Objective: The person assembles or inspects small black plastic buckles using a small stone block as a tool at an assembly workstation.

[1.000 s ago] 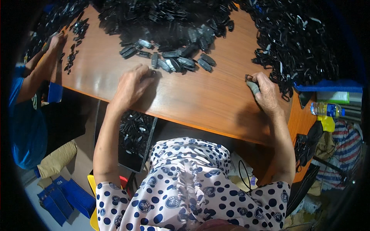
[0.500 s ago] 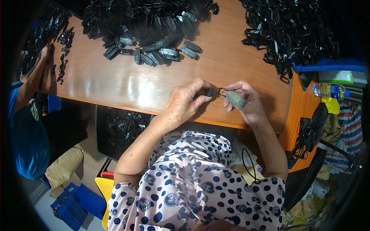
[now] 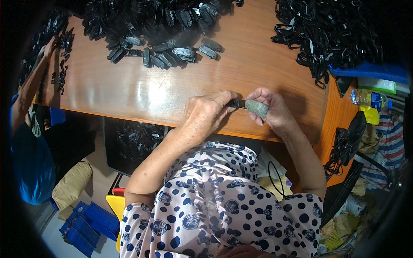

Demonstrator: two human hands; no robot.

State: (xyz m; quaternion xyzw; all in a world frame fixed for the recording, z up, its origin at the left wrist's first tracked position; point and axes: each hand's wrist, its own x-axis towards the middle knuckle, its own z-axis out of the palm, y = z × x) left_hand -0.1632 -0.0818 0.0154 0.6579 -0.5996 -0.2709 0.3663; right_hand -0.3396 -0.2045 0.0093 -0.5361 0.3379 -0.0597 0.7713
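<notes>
Just above the near edge of the wooden table (image 3: 124, 92), both hands meet in front of me. My left hand (image 3: 206, 112) is closed on a small black plastic buckle piece (image 3: 235, 103), pinched between thumb and fingers. In my right hand (image 3: 277, 109) is a grey, rough-looking oval piece (image 3: 257, 108), gripped by the fingers with its black end turned left. That end touches or nearly touches the buckle piece; whether they are locked together I cannot tell. Beyond my hands lies a heap of black and grey buckle-like pieces (image 3: 163, 53).
More black plastic parts (image 3: 327, 38) are heaped at the far right, beside a blue edge (image 3: 370, 71). A bottle (image 3: 370, 99) and black cords (image 3: 340, 150) lie right. At left, a co-worker's arm (image 3: 36, 73) reaches to another pile. A dark tray of parts (image 3: 135, 142) sits below the table edge.
The right hand has brought the grey oval piece left, closing the gap to the black buckle piece. The co-worker's hand at the left has moved slightly.
</notes>
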